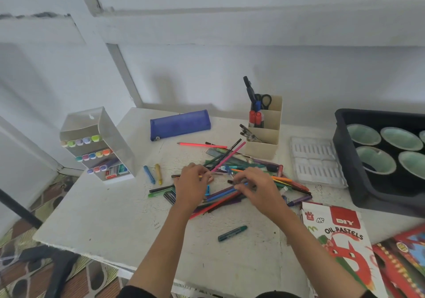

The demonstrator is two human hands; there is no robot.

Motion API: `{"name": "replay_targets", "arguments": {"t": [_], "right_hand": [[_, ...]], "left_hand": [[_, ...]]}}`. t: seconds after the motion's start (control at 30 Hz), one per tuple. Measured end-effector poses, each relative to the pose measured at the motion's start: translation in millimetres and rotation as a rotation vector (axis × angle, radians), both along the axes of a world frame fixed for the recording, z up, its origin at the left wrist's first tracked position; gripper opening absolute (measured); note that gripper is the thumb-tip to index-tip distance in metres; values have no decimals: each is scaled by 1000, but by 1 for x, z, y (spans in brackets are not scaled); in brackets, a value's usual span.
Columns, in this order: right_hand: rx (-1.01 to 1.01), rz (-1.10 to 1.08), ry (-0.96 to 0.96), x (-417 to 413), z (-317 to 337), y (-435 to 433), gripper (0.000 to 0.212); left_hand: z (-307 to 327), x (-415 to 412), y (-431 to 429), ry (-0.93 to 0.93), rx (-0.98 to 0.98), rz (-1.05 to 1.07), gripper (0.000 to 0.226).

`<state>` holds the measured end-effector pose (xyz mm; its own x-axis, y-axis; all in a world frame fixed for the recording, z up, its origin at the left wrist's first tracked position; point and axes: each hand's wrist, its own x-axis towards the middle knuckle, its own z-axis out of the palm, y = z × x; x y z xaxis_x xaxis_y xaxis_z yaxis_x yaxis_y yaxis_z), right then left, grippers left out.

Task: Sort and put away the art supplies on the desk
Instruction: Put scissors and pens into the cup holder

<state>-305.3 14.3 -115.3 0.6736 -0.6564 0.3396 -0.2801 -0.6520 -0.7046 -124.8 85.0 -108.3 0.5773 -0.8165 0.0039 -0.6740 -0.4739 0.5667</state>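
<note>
Desk: the supplies you have to sort lie heaped at its middle, right under your hands
Bin: black, at your far right; it holds pale green cups and no supplies that you can see
Rack: clear, upright at your far left, with three rows of markers
Pastel box: flat by your right forearm, closed; its contents are hidden
Case: blue, closed, at the back of the desk beyond your left hand
Organiser: beige, three stepped slots, just behind the pile; back slot holds scissors and dark pens, middle slot red markers, front slot thin dark-tipped sticks
Pile: pencils and pens crossed in every direction, between your hands and the organiser
Left hand: fingers curled, pinching the low end of the pink pencil
Right hand: fingers bent down onto the pile; you cannot tell whether they grip anything
Pink pencil: its long axis runs up and right from your left hand, tip aimed at the organiser, so the left hand is placed to carry it there
Green crayon: loose between your forearms, apart from the pile
</note>
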Motion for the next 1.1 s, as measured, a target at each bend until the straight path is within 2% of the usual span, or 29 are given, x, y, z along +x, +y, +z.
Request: {"name": "replay_targets", "arguments": {"t": [0.3,0.4,0.5,0.6,0.83,1.1], "right_hand": [[252,-279,-298,-7,34,-14,27],[249,-347,-383,-14,47,-23,24],[226,-416,-458,-20,59,-40,13],[196,-486,-524,-24,69,-57,13],[92,-520,-430,-25,76,-85,13],[20,-423,-200,-13,61,-106,10]], "left_hand": [[33,13,-6,8,-371,81,12],[51,6,-13,78,-464,93,10],[67,-3,-25,135,-582,93,8],[79,-10,-42,232,-699,106,11],[78,-29,-80,457,-742,139,14],[53,-48,-118,356,-586,30,11]]}}
